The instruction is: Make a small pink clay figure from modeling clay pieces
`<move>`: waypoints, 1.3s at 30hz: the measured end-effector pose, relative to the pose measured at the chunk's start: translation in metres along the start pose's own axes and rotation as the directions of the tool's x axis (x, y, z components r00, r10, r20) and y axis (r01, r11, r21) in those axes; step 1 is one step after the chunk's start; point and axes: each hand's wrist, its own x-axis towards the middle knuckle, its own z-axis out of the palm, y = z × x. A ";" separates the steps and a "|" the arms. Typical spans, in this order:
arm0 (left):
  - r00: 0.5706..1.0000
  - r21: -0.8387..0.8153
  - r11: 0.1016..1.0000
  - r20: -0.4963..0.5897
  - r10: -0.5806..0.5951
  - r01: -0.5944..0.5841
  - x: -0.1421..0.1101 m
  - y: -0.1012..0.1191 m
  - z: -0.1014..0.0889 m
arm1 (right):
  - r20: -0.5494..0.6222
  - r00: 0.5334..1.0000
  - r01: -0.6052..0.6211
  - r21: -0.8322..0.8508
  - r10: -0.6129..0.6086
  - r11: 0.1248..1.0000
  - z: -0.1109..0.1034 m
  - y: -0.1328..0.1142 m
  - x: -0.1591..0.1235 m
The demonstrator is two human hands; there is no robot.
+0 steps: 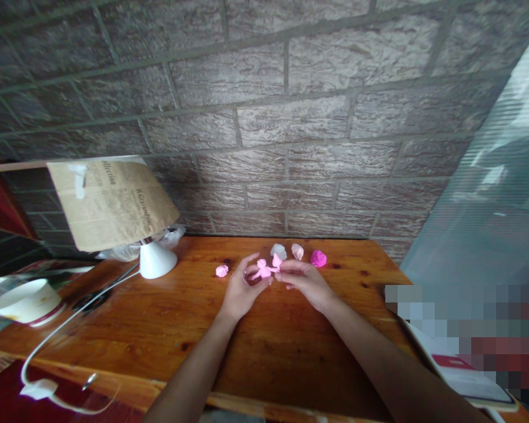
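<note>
A small pink clay figure (264,270), with a rounded top and thin side parts, is held up above the wooden desk. My left hand (240,289) grips it from the left, thumb below and fingers curved behind. From the other side, my right hand (306,282) pinches a pointed pink piece (277,262) at the figure's right end; whether the two are joined I cannot tell. Just behind the hands lie a white lump (278,251), a pale pink lump (297,251) and a magenta lump (318,258). Another pink lump (221,270) sits left of my left hand.
A lamp (157,260) with a paper shade stands at the left, its white cord (62,329) running over the desk (176,335) edge. Near it are a white paper bowl (26,302) and dark scissors (92,299). A brick wall (264,158) backs the desk; a blurred-out pile is right.
</note>
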 end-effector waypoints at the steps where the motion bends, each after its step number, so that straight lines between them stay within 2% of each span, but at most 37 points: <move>1: 1.000 0.004 1.000 0.001 0.001 -0.001 0.000 0.000 0.000 | 0.002 1.000 0.001 -0.002 -0.001 1.000 0.000 0.000 0.000; 32: 1.000 0.014 1.000 -0.005 0.024 -0.024 0.000 0.001 0.000 | 0.039 0.999 0.025 -0.065 -0.022 0.998 0.000 -0.002 -0.001; 39: 1.000 -0.012 1.000 -0.006 0.018 -0.018 0.000 0.002 0.001 | 0.015 1.000 0.006 -0.039 -0.005 0.999 0.000 -0.001 0.000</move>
